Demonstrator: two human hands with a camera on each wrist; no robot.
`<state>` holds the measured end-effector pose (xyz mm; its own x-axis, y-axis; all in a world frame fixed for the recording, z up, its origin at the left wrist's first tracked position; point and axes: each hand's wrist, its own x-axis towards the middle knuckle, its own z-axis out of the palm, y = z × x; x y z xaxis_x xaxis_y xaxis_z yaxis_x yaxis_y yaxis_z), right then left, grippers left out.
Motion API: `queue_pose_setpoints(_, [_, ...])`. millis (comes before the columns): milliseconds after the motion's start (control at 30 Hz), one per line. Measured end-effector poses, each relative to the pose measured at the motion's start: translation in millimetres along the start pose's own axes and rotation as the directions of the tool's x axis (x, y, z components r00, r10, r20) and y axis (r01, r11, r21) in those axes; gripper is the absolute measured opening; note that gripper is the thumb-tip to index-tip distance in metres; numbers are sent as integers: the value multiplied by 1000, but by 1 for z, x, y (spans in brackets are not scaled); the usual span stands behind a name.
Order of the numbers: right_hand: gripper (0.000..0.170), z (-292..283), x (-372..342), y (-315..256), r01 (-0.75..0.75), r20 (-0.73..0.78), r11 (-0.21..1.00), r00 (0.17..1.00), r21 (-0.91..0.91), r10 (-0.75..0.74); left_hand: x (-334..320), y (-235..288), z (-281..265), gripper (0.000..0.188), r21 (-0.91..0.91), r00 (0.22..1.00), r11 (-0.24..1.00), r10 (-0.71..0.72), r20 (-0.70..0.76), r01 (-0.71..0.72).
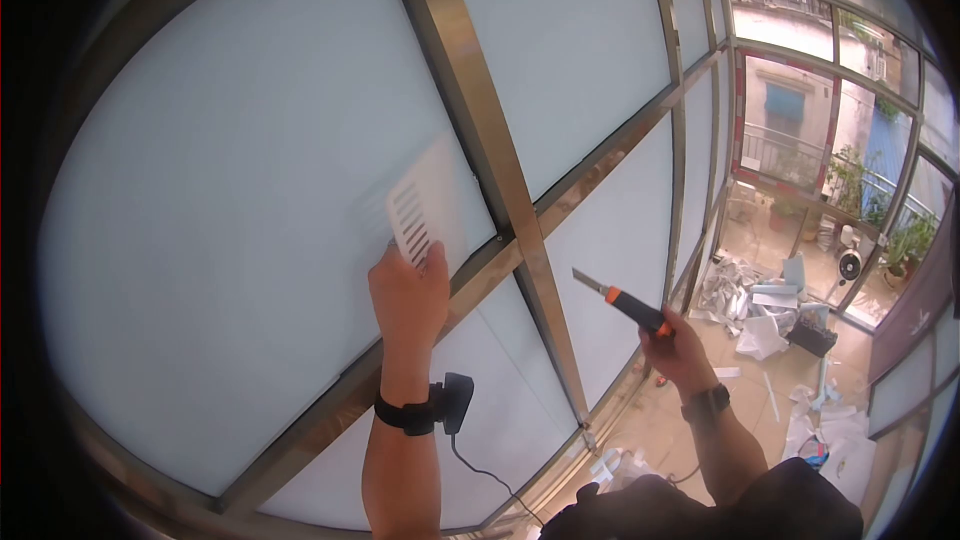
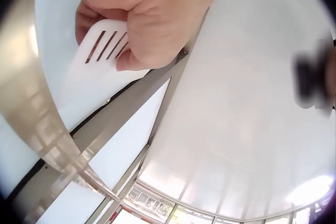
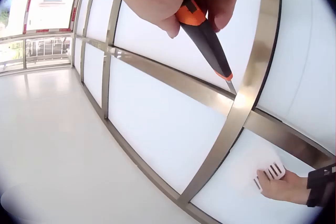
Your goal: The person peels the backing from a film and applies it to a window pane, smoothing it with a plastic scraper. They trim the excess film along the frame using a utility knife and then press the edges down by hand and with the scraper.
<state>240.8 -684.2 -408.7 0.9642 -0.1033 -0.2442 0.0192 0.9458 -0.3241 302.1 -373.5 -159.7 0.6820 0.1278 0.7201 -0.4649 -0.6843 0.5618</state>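
My left hand (image 1: pixel 410 290) grips a white plastic scraper (image 1: pixel 428 190) with a row of slots. The scraper lies against a large frosted pane (image 1: pixel 230 200), overlapping it near the metal frame's corner. In the left wrist view, thumb and fingers pinch the slotted end of the scraper (image 2: pixel 89 71); its far edge blends into the pale pane. My right hand (image 1: pixel 682 355) holds a black and orange utility knife (image 1: pixel 638 312) in front of the lower panes, its blade (image 1: pixel 588 281) out and pointing up and left. From the right wrist, the knife (image 3: pixel 210 48) overlaps the metal frame.
Bronze-coloured metal bars (image 1: pixel 525 220) cross between the frosted panes. Crumpled white sheets and boxes (image 1: pixel 755 310) litter the tiled floor, with a dark crate (image 1: pixel 812 340) and a small fan (image 1: pixel 849 265) beyond. A cable (image 1: pixel 480 470) hangs from the left wrist's camera.
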Motion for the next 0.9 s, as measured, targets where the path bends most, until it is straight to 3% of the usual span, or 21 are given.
queue_pose_setpoints(67, [20, -20, -3, 4, -88, 47, 996, 995, 20, 87, 2, -2, 0, 24, 24, 998, 1000, -1, 61, 0])
queue_pose_setpoints(133, [25, -29, 3, 11, -193, 230, 981, 956, 35, 180, 4, -6, 6, 24, -202, 998, 979, 42, 54, -30])
queue_pose_setpoints(267, [26, 12, -26, 19, -242, 214, 968, 951, 60, 225, 10, -8, 33, 24, -102, 999, 995, 21, 27, -18])
queue_pose_setpoints(333, [26, 45, -47, 17, 19, 265, 927, 960, -374, 87, 9, -9, 39, 25, -82, 1000, 996, 26, 5, -25])
queue_pose_setpoints(367, [26, 50, -46, 17, 19, 263, 925, 961, -379, 88, 9, -9, 41, 26, -58, 999, 997, 40, -8, -41])
queue_pose_setpoints(433, [32, 65, -45, 14, 163, 472, 855, 875, -493, 105, 9, -4, 40, 27, -91, 1000, 996, -9, 23, 11])
queue_pose_setpoints(500, [38, 92, -57, 17, 197, 419, 803, 905, -562, 71, 9, -2, 39, 26, -50, 1000, 999, 6, 2, -6])
queue_pose_setpoints(567, [40, 111, -59, 23, 401, 474, 562, 880, -723, -18, 10, -2, 41, 25, -38, 1000, 999, 9, 13, -8])
queue_pose_setpoints(600, [31, 120, -60, 26, 449, 515, 530, 857, -720, -26, 11, -3, 42, 25, -21, 1000, 1000, 14, 24, -14])
queue_pose_setpoints(633, [31, 128, -58, 31, 452, 515, 526, 857, -720, -31, 11, -5, 42, 25, -27, 1000, 1000, 16, 24, -15])
queue_pose_setpoints(700, [32, 140, -52, 41, 503, 542, 483, 838, -717, -68, 11, -10, 45, 22, 4, 987, 988, 156, -43, -155])
queue_pose_setpoints(767, [32, 151, -46, 49, 508, 552, 484, 832, -712, -60, 12, -12, 44, 21, 16, 987, 987, 159, -23, -159])
queue_pose_setpoints(867, [26, 165, -40, 63, 605, 587, 292, 794, -741, -157, 13, -13, 43, 20, 46, 986, 985, 165, 2, -165])
queue_pose_setpoints(900, [26, 170, -40, 65, 606, 586, 288, 794, -742, -160, 14, -12, 43, 19, 62, 986, 984, 166, 5, -166])
